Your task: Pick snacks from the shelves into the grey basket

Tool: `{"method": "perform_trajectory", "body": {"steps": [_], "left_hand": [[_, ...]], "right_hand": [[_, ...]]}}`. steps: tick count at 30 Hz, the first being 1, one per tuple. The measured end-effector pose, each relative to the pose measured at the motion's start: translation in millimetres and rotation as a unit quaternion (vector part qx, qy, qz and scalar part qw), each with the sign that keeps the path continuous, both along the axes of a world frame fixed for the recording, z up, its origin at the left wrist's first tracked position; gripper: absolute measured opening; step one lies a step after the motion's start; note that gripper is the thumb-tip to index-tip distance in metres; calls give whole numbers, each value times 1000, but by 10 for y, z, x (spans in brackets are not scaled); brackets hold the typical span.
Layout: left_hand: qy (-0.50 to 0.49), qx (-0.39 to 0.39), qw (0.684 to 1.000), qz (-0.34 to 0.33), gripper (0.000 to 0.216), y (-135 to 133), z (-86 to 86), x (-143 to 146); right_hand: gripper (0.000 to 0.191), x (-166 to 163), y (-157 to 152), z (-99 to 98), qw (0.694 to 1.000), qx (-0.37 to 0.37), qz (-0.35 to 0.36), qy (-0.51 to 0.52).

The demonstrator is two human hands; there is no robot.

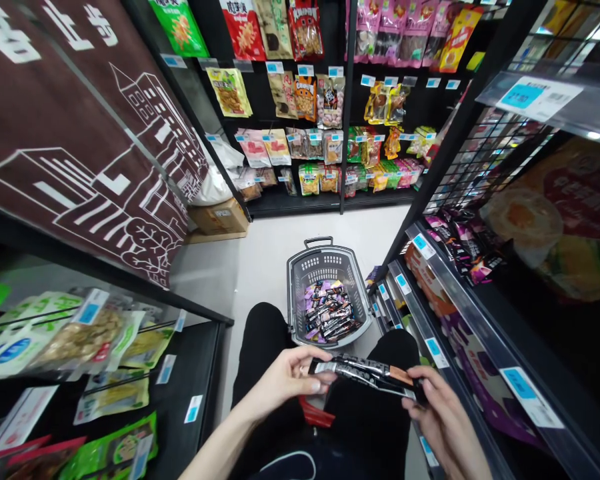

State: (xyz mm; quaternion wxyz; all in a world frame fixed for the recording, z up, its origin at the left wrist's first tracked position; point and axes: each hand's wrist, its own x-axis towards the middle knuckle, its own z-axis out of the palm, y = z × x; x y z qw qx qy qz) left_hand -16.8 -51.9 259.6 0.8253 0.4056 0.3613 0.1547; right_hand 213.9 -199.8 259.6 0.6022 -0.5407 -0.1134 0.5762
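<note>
head cam, fwd/down over hands (pixel 285 385)

Bright, cool-white light on floor (pixel 260 257), ctr; shelf bay (pixel 545 320) v. dark btwn 3 & 4 o'clock. Glare spot on price rail (pixel 594 135) approx 2:30. Wide-angle stretch twd edges; fine detail soft.

Black shelving (pixel 295 205) around a pale, possibly tiled floor (pixel 267 263)

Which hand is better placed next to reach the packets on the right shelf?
Probably the right hand: it's nearer the shelf packets. The left hand is farther, though both hold black packaging.
</note>
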Motion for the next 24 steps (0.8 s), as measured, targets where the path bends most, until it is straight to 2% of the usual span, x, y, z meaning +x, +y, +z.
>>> {"method": "perform_trajectory", "body": {"steps": [4,5,7,9,12,16,18,22,24], "left_hand": [[70,57,995,31,46,-73,-228,-56],[91,85,992,29,45,-82,-275,-77],[137,149,979,13,39,-87,-347,-125],[173,193,966,-6,34,-82,-388,-179],[171,186,967,-36,39,-61,-415,-259],[155,167,973,-49,47,2,-437,-340],[161,186,968,-45,46,60,-428,-359],[146,290,945,-35,32,183,-348,-344],[122,268,955,-32,30,204,-305,-312]], "right_hand": [[58,-198,15,-187,998,31,-39,-37],[57,-244,12,-219,997,24,-36,-65],[43,-305,-1,-272,988,-24,-19,-153],[39,-324,-19,-315,964,-59,-1,-258],[44,-313,-37,-369,942,-62,24,-328],[47,-305,43,-392,949,-75,56,-301],[45,-286,139,-357,943,-51,57,-323],[39,-206,329,-218,926,34,51,-373],[36,-183,379,-167,934,49,58,-350]]}}
